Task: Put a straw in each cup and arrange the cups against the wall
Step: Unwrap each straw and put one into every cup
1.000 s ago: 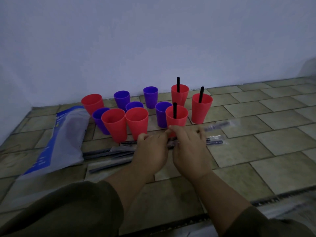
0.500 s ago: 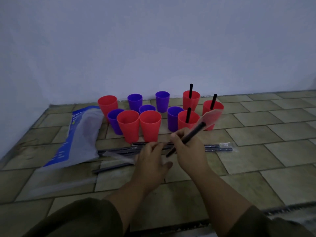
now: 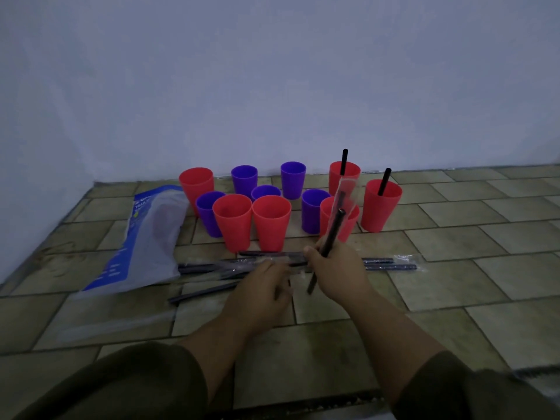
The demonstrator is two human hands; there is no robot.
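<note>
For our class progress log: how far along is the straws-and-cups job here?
Done: the back red cup, right red cup and front red cup hold black straws. In hand: the right hand grips a straw, its clear wrapper partly off. Left: five purple cups and three red cups have no straw, and the cups stand clustered, not lined along the wall.

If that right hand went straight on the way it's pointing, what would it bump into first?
Probably the nearest red cup, just beyond the right hand, which grips a black straw aimed at it. Depth is hard to judge from this view.
</note>
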